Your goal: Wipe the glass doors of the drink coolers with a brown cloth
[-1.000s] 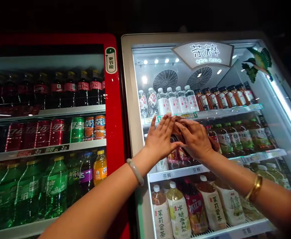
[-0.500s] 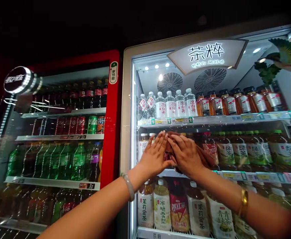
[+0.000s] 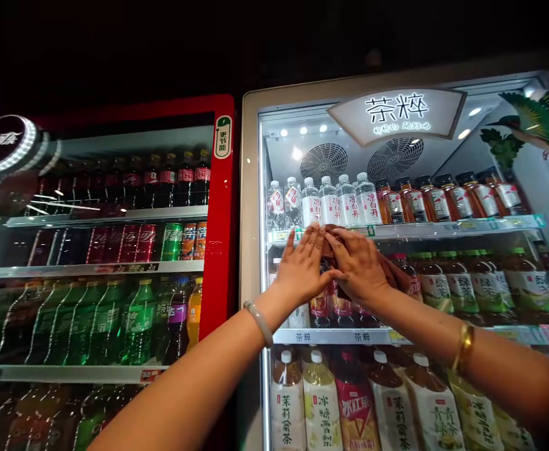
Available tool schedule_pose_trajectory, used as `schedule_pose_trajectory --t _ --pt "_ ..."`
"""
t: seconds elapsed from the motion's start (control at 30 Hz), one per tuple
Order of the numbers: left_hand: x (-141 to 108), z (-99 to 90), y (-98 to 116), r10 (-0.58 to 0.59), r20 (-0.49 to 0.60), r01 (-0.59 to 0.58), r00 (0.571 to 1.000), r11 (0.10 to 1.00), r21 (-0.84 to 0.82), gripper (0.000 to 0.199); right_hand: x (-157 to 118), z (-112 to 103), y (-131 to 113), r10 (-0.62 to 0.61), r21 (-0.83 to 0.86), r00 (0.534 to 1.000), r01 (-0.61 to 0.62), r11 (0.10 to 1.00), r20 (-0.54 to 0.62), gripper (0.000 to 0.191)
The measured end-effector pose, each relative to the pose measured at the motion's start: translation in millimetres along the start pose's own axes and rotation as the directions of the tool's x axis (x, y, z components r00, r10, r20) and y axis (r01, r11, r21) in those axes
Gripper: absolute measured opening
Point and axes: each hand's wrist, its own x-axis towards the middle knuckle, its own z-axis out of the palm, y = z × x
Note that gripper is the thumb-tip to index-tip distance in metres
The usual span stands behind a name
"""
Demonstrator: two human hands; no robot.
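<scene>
Head view: at the pale-framed cooler door (image 3: 249,250), the left hand (image 3: 305,266) and right hand (image 3: 359,264) lie open, seemingly resting against it, perhaps flattened for broad contact; behind it, bottles (image 3: 484,285) face outward, presumably for easy reading.

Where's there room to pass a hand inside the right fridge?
Behind the glass door, above the water bottles and below the lit sign, there's bare room. Crowded: the middle shelf, packed with tea bottles, left hand and right hand in front.
</scene>
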Motion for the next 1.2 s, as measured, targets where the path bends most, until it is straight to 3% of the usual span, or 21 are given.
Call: schedule_pose_trajectory --t 0.13,0.23,0.3,0.37,0.47,0.57,0.63,0.7,0.77,0.83,0.9,0.97,1.07,1.13,1.2 --pt "15.7 -14.8 -55.7 -0.172 -0.05 0.173 0.984 0.985 0.011 0.091 79.6 21.2 0.7 -0.144 0.061 0.989 0.141 0.988 0.036 0.061" --pt "39.5 -21.7 -77.6 -0.297 -0.12 0.298 0.947 0.955 -0.007 0.09 120.2 29.8 19.3 -0.017 0.109 1.0 0.017 0.994 0.001 0.049" --pt "47.5 -20.3 -80.4 -0.316 -0.174 0.32 0.933 0.947 -0.006 0.09 116.3 28.9 24.9 0.114 0.113 0.993 -0.108 0.988 -0.043 0.047" --pt "47.9 -16.4 -78.5 -0.297 -0.203 0.304 0.933 0.952 0.008 0.09 94.8 24.4 18.5 0.152 0.088 0.986 -0.146 0.985 -0.069 0.048" --pt "43.0 -12.4 -75.0 -0.265 -0.212 0.275 0.941 0.961 0.015 0.087 69.0 17.6 -3.5 0.044 0.042 0.998 -0.042 0.998 -0.054 0.047" --pt "41.6 -13.0 -74.5 -0.268 -0.217 0.275 0.939 0.961 0.003 0.083 86.7 17.7 -7.0 -0.089 0.035 0.996 0.089 0.995 -0.015 0.041" --pt "43.1 -13.9 -74.8 -0.272 -0.215 0.279 0.938 0.96 0.004 0.083 113.5 20.1 11.2 -0.139 0.043 0.99 0.139 0.989 0.001 0.037" --pt "45.1 -13.6 -74.6 -0.267 -0.213 0.276 0.94 0.961 0.011 0.081 131.5 21.5 39.3 -0.079 0.056 0.997 0.079 0.995 -0.002 0.034" --pt "46.6 -12.0 -73.4 -0.268 -0.217 0.277 0.939 0.961 0.013 0.078 128.4 20.1 64.3 0.067 0.068 0.997 -0.065 0.996 -0.03 0.031" --pt "47.7 -9.9 -71.3 -0.277 -0.217 0.287 0.936 0.958 0.018 0.078 105.8 15.8 74.7 0.147 0.07 0.987 -0.143 0.987 -0.058 0.031" --pt "48.7 -8.2 -69.3 -0.281 -0.215 0.294 0.935 0.955 0.032 0.08 78.1 10.6 67.6 0.065 0.07 0.996 -0.061 0.996 -0.06 0.034" --pt "49.6 -7.2 -68.2 -0.268 -0.216 0.283 0.939 0.958 0.042 0.077 62.4 7.4 50.6 -0.139 0.072 0.99 0.14 0.988 -0.024 0.038" --pt "50.7 -7.1 -68.9 -0.245 -0.217 0.261 0.945 0.964 0.048 0.068 76.8 8.9 36.6 -0.391 0.062 0.919 0.389 0.919 0.038 0.038" --pt "50.8 -7.7 -70.3 -0.236 -0.206 0.254 0.95 0.965 0.065 0.065 99.9 12.4 47.7 -0.393 0.048 0.919 0.391 0.919 0.042 0.035" --pt "50.2 -8.2 -71.2 -0.239 -0.197 0.259 0.951 0.962 0.083 0.064 114.9 15.1 71.9 -0.261 0.047 0.965 0.261 0.964 0.006 0.033"
